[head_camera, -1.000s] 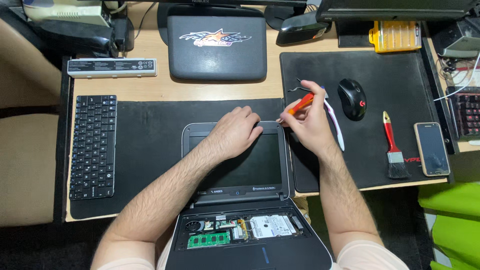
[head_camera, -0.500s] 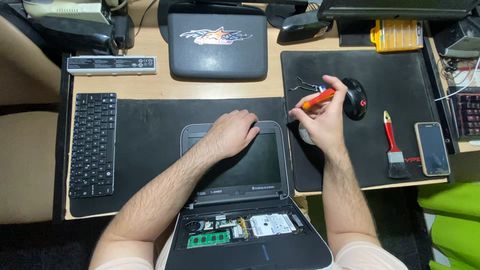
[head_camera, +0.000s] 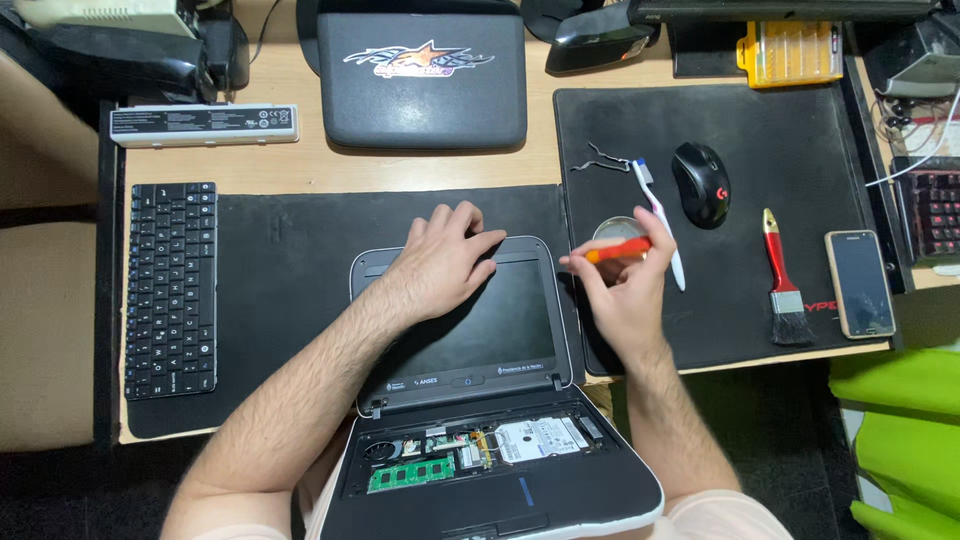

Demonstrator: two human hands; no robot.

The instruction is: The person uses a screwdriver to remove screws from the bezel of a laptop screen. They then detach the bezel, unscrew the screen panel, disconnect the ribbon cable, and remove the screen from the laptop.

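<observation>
Resting flat on the dark screen of the small opened laptop (head_camera: pixel 470 330), the left hand (head_camera: pixel 445 262) has its fingers spread apart and grips nothing. The right hand (head_camera: pixel 622 290) sits at the screen's right edge, fingers clamped on an orange screwdriver (head_camera: pixel 618 250) held level, tip toward the lid's corner. Just behind it on the black mat (head_camera: pixel 800 130) lie a small round dish (head_camera: pixel 615 228), a white toothbrush (head_camera: pixel 660 225), a mouse (head_camera: pixel 700 184), a red paintbrush (head_camera: pixel 782 280) and a phone (head_camera: pixel 859 284).

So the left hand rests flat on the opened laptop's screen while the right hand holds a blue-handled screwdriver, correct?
Not quite: in the head view the screwdriver in the right hand has an orange handle, not blue. The left hand does rest on the laptop's screen.
</observation>
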